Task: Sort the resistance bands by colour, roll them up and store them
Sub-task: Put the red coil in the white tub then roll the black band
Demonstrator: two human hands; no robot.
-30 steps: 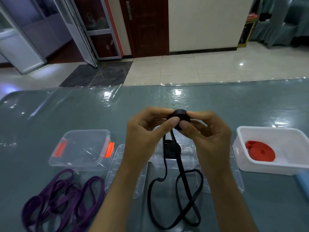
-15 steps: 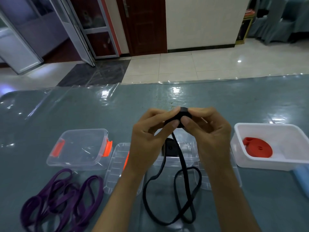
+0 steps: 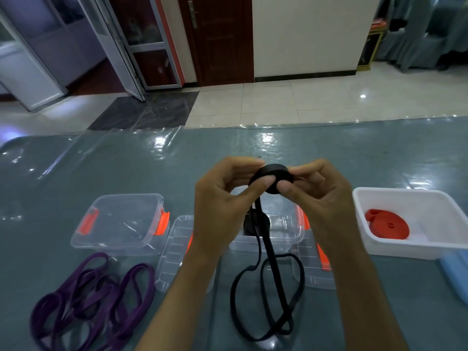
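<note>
No brand, label or writing can be read on anything here. Toward the near left corner of the surface (image 3: 76, 168) lies a loose tangle of purple bands (image 3: 93, 297), and just behind it stands a clear box with orange latches (image 3: 121, 224). To its right a clear lid (image 3: 174, 252) lies flat, partly under the left forearm. Above the middle of the surface the left hand (image 3: 222, 198) and the right hand (image 3: 319, 196) meet, both pinching a black band roll (image 3: 274, 181) between thumbs and curled fingertips; the roll sits between the two hands, held up off the surface. From it the unrolled black band (image 3: 268, 295) hangs down and ends in loops lying near the front edge. Behind the hanging band stands a second clear box (image 3: 281, 234) with a dark roll inside, mostly hidden. Toward the right edge a white tub (image 3: 395, 198) holds a rolled red band (image 3: 387, 228), well apart from both hands. A pale blue object (image 3: 455, 277) shows at the right edge.
</note>
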